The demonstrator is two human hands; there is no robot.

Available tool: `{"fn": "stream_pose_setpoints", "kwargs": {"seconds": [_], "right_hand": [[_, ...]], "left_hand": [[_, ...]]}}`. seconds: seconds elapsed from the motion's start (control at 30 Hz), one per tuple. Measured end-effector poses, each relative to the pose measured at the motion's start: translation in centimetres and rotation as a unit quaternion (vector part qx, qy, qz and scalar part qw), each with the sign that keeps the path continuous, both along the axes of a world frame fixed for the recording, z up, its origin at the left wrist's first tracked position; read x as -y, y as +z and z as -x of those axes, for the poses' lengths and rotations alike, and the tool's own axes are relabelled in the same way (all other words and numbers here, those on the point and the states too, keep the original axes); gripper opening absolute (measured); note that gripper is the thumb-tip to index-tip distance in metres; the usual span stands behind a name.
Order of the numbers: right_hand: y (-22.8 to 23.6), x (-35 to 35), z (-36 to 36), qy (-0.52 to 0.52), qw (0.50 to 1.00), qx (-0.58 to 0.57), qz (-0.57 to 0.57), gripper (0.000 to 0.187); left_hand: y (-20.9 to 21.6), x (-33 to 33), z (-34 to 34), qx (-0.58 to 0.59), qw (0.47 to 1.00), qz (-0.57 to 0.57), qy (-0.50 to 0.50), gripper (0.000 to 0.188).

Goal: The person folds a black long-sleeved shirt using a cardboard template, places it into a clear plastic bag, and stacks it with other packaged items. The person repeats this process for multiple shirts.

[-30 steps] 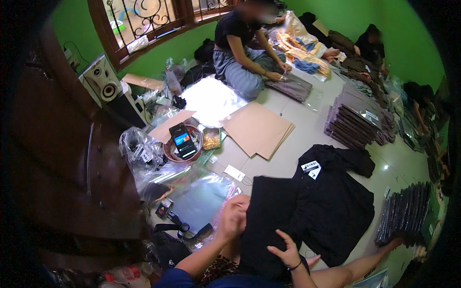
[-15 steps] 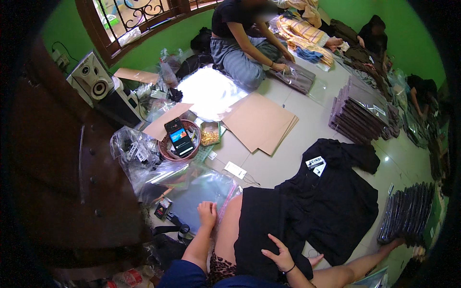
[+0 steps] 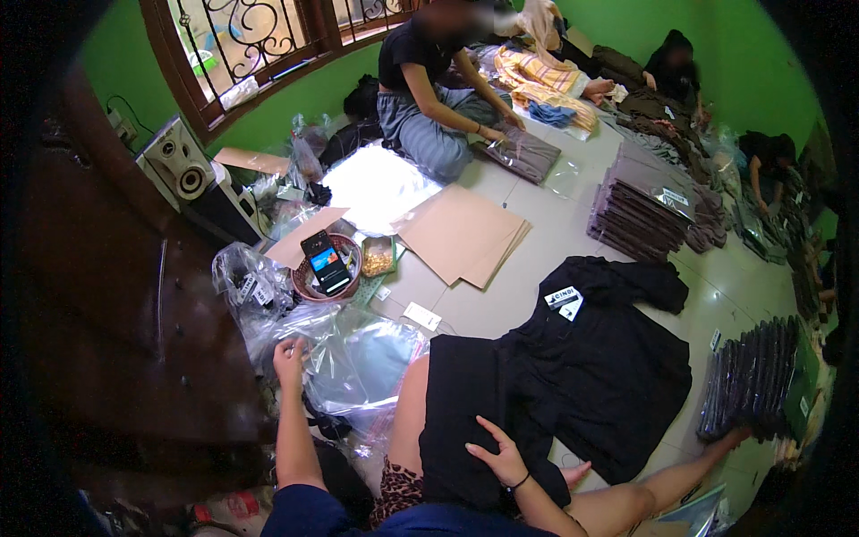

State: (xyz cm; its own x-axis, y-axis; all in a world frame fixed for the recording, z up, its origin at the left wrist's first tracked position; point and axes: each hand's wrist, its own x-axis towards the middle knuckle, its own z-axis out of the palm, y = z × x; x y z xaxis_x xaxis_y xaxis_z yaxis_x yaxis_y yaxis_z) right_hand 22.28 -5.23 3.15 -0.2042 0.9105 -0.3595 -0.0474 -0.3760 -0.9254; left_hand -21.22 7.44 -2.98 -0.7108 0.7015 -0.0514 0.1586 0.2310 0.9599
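My left hand (image 3: 289,361) has its fingers closed on the edge of a clear plastic bag (image 3: 362,367), which lies rumpled beside my left thigh. Fingers spread, my right hand (image 3: 501,456) rests on a black garment piece (image 3: 461,385) that drapes over my lap. Joining or overlapping that piece, a black short-sleeved top (image 3: 617,367) is laid out flat on the tiles to the right. White tags (image 3: 564,302) sit at its neckline.
A basket (image 3: 313,291) carrying a phone (image 3: 327,264), a box of small gold pins (image 3: 378,257) and brown cardboard sheets (image 3: 465,237) lie ahead. Folded, bagged garments are stacked at right (image 3: 640,201) and nearer (image 3: 747,376). A co-worker (image 3: 429,98) handles a bagged garment.
My left hand has moved left and drawn the clear plastic bag with it, so the plastic now looks lifted and wrinkled. My right hand keeps its place on the black cloth. The view has shifted slightly.
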Motion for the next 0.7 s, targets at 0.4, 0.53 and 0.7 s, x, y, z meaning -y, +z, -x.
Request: {"fn": "stream_pose_setpoints", "kwargs": {"seconds": [0.4, 0.53, 0.7], "right_hand": [[8.1, 0.1, -8.8, -0.011, 0.999, -0.001, -0.039, 0.062], [12.7, -0.1, -11.6, 0.218, 0.967, 0.074, -0.107, 0.059], [11.6, -0.5, -9.6, 0.462, 0.885, 0.008, -0.054, 0.058]], "left_hand": [[12.4, 7.4, -19.1, -0.231, 0.888, -0.057, -0.394, 0.010], [7.0, 10.2, -25.0, -0.211, 0.880, -0.010, -0.426, 0.028], [6.5, 7.9, -23.4, 0.138, 0.902, 0.087, -0.400, 0.038]]}}
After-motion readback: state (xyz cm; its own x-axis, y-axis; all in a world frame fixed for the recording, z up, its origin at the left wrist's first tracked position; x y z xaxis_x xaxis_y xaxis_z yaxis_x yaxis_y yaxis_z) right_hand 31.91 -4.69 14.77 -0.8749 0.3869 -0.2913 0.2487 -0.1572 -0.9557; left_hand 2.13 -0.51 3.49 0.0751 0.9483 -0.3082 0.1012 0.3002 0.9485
